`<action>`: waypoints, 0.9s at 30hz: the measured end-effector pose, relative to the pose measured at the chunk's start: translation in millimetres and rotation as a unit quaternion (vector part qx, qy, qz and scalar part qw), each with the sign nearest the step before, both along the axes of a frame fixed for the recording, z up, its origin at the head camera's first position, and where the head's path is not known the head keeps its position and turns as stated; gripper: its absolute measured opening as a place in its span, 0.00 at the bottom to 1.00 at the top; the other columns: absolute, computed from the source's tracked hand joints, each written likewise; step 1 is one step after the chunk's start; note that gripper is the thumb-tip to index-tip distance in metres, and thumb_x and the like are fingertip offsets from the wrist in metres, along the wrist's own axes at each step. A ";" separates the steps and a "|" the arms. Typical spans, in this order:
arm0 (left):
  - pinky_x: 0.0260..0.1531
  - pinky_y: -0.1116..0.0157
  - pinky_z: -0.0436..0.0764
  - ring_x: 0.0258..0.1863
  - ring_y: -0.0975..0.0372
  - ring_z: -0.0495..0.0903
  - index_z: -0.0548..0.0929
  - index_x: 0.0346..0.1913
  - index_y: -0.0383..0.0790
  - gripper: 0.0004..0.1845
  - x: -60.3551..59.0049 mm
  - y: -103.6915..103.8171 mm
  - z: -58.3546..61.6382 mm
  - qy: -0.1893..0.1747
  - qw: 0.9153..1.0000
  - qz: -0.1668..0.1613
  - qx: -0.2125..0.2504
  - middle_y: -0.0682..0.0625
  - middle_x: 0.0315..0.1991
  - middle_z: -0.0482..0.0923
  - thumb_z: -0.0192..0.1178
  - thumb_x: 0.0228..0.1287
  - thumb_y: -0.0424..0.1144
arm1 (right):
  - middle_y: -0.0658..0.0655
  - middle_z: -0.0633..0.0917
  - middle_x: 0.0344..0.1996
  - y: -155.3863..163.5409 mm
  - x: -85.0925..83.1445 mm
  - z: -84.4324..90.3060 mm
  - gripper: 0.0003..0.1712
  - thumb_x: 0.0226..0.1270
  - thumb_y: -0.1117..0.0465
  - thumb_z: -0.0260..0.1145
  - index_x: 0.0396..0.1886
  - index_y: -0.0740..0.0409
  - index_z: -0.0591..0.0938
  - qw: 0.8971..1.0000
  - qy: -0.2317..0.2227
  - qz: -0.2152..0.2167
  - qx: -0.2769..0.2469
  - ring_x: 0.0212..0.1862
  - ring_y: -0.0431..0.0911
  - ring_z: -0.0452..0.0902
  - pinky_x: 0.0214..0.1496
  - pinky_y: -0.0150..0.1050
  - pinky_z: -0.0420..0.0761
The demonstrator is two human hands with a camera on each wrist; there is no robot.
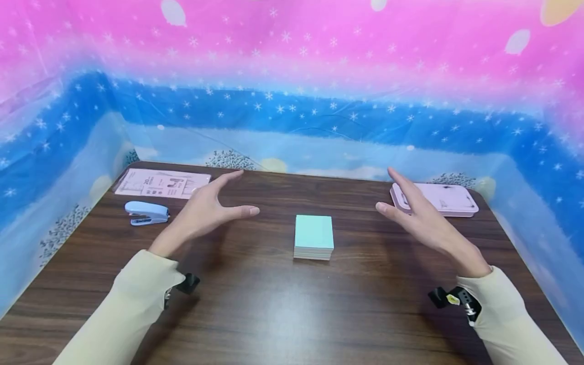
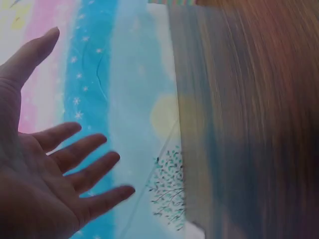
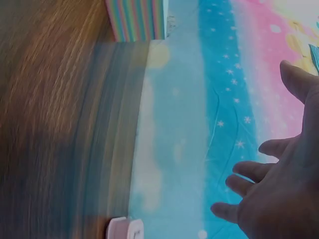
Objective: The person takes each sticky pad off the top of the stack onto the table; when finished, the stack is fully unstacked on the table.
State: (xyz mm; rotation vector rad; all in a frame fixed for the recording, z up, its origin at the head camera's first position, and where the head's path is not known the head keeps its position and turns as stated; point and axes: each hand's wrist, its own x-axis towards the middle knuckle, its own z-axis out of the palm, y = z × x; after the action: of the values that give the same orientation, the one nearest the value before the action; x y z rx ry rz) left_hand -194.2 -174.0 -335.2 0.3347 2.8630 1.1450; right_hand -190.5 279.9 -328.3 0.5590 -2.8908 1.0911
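Observation:
In the head view, a square stack of pale green paper notes [image 1: 314,232] sits mid-table between the two hands. My left hand [image 1: 205,209] hovers left of it, thumb and fingers spread, holding nothing. Just beyond its wrist side lies a light blue stapler [image 1: 146,212], with a flat pink printed packet [image 1: 157,183] behind. On the other side my right hand [image 1: 422,218] is raised, its fingers apart and nothing in them. It partly covers a pink flat case [image 1: 449,198]. The right wrist view shows the stack's rainbow-striped side [image 3: 135,21].
A dark wood-grain table [image 1: 255,304] carries everything. Patterned pink and blue cloth [image 1: 292,109] with snowflakes stands around its back and sides. Small black camera mounts [image 1: 188,284] are worn at the wrists, against cream sleeves [image 1: 132,299].

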 end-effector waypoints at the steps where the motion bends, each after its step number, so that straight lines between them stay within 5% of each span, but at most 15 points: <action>1: 0.72 0.31 0.61 0.79 0.40 0.59 0.62 0.85 0.53 0.56 -0.2 0.2 -1.0 -0.006 1.000 -0.001 0.020 0.42 0.82 0.60 0.74 0.58 0.69 | 0.51 0.49 0.86 -0.4 0.5 -0.2 0.51 0.78 0.41 0.65 0.89 0.37 0.47 1.000 -0.005 -0.001 -0.007 0.85 0.58 0.41 0.80 0.70 0.48; 5: 0.74 0.34 0.59 0.79 0.46 0.61 0.67 0.82 0.56 0.51 -2.0 2.8 -7.0 -0.030 0.993 -0.015 0.113 0.47 0.79 0.65 0.79 0.58 0.61 | 0.52 0.53 0.85 -3.1 -0.1 -1.6 0.51 0.77 0.44 0.68 0.88 0.36 0.49 0.998 -0.027 -0.004 -0.061 0.83 0.62 0.48 0.80 0.67 0.54; 11: 0.75 0.43 0.64 0.75 0.53 0.69 0.70 0.80 0.49 0.47 -7.7 13.9 -19.9 -0.053 0.967 -0.069 0.238 0.49 0.76 0.71 0.81 0.59 0.42 | 0.58 0.62 0.82 -8.2 -4.1 -7.2 0.50 0.77 0.54 0.70 0.88 0.44 0.52 0.988 -0.032 0.016 -0.151 0.81 0.58 0.57 0.79 0.63 0.60; 17: 0.72 0.52 0.72 0.74 0.47 0.71 0.70 0.79 0.40 0.45 -10.6 28.0 -29.7 -0.069 0.947 -0.104 0.295 0.47 0.75 0.73 0.79 0.59 0.32 | 0.59 0.70 0.78 -16.7 -4.4 -12.7 0.48 0.75 0.56 0.73 0.87 0.50 0.58 0.984 -0.031 0.020 -0.172 0.78 0.56 0.64 0.77 0.61 0.65; 21: 0.72 0.55 0.72 0.75 0.45 0.69 0.71 0.78 0.39 0.44 -11.2 36.2 -36.7 -0.092 0.935 -0.110 0.324 0.46 0.74 0.73 0.78 0.59 0.30 | 0.57 0.73 0.76 -23.4 -4.2 -16.6 0.44 0.76 0.55 0.72 0.84 0.53 0.63 0.984 -0.043 0.022 -0.174 0.75 0.54 0.69 0.74 0.48 0.73; 27: 0.73 0.54 0.71 0.75 0.46 0.69 0.70 0.78 0.37 0.44 -10.7 45.2 -49.6 -0.113 0.932 -0.122 0.321 0.40 0.76 0.70 0.78 0.59 0.29 | 0.55 0.76 0.74 -31.3 -4.3 -23.6 0.38 0.76 0.53 0.72 0.81 0.54 0.70 0.981 -0.061 0.033 -0.183 0.72 0.51 0.74 0.65 0.30 0.77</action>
State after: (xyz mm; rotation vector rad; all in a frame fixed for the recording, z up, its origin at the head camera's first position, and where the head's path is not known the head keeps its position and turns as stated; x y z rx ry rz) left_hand -204.9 -128.8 -384.8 0.5143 2.1069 1.8858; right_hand -194.8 248.6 -351.9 0.5884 -2.6765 1.6722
